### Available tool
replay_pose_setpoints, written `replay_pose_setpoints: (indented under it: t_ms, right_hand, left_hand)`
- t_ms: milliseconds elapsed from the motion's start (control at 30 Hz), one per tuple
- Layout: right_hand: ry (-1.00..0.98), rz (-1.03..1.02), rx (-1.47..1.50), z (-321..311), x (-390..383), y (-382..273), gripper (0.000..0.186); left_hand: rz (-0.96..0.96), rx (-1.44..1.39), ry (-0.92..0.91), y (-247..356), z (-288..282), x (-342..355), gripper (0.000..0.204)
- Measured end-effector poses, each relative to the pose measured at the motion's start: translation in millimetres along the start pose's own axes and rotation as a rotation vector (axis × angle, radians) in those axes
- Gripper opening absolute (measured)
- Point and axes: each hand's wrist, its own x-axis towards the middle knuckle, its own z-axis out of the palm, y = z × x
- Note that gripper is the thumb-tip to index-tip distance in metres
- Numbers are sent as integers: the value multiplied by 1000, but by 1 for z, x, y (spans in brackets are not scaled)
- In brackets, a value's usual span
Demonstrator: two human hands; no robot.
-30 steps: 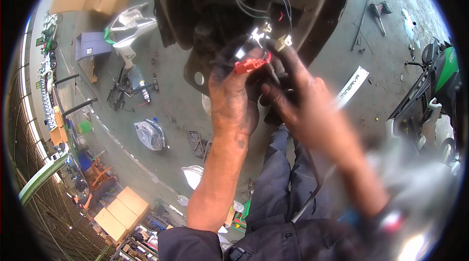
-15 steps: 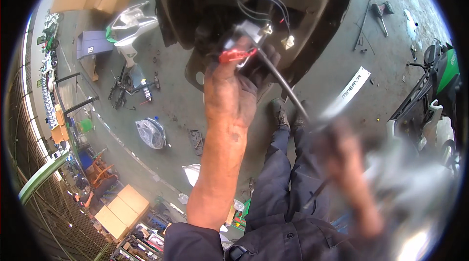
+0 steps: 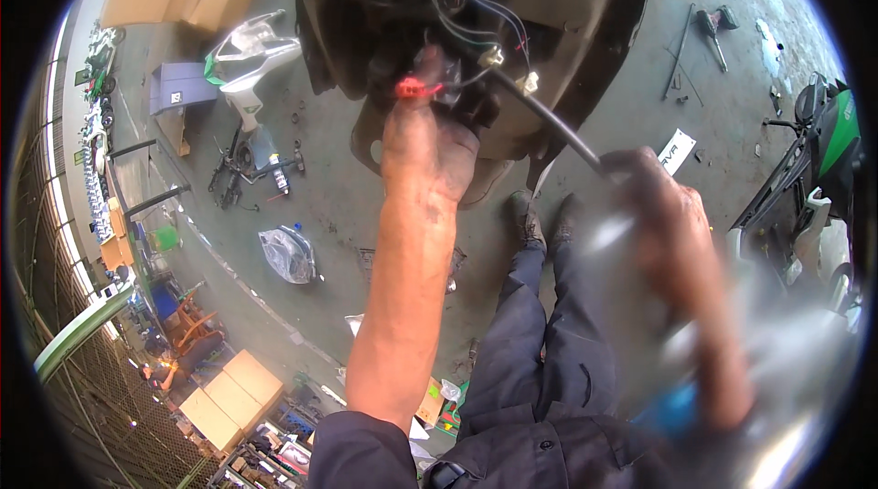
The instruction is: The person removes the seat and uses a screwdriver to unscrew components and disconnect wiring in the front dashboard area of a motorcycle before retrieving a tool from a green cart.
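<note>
Up under a dark plastic vehicle panel (image 3: pixel 585 77), my left hand (image 3: pixel 425 146) is closed around a small red connector (image 3: pixel 419 87). Its fingertips reach into the dark hollow, where I cannot make them out. Blurred by motion, my right hand (image 3: pixel 654 201) grips the lower end of a long, thin metal rod-shaped tool (image 3: pixel 553 128). The tool's far end slants up to the left, close to a cream wire connector (image 3: pixel 491 57). Another cream connector (image 3: pixel 529 83) hangs on thin wires beside the shaft.
White fairing pieces (image 3: pixel 251 59), a purple-grey box (image 3: pixel 183 86) and a bagged part (image 3: pixel 286 254) lie on the floor at left. Cardboard boxes (image 3: pixel 233 393) stand lower left. A green-and-black motorcycle (image 3: pixel 828 155) is at right, and a blurred pale mass sits lower right.
My right hand has moved up toward the panel, still on the tool. My left hand has gone slightly up; the pale piece beside its fingers no longer shows.
</note>
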Motion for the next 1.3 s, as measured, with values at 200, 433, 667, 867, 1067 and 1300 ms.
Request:
replay_pose_setpoints:
  t_ms: [200, 433, 667, 867, 1067, 1300]
  right_hand:
    - [-59, -1, -56, -19, 21, -3, 20]
    - [-107, 7, -153, -33, 31, -10, 22]
    - [-60, -155, -220, -36, 37, -6, 25]
    - [-40, -206, -364, -39, 37, -6, 26]
    - [-31, -233, -406, -37, 35, -7, 23]
    - [36, -233, -436, -27, 30, -10, 20]
  left_hand:
    - [5, -24, 14, -1, -1, 4, 26]
    - [-30, -40, 25, 0, -3, 10, 30]
    - [26, -29, 11, -5, -6, 5, 36]
    - [38, -88, 9, -8, -8, 3, 38]
    - [53, -18, 6, -13, -6, 0, 39]
    - [75, 76, 49, -13, -5, -2, 45]
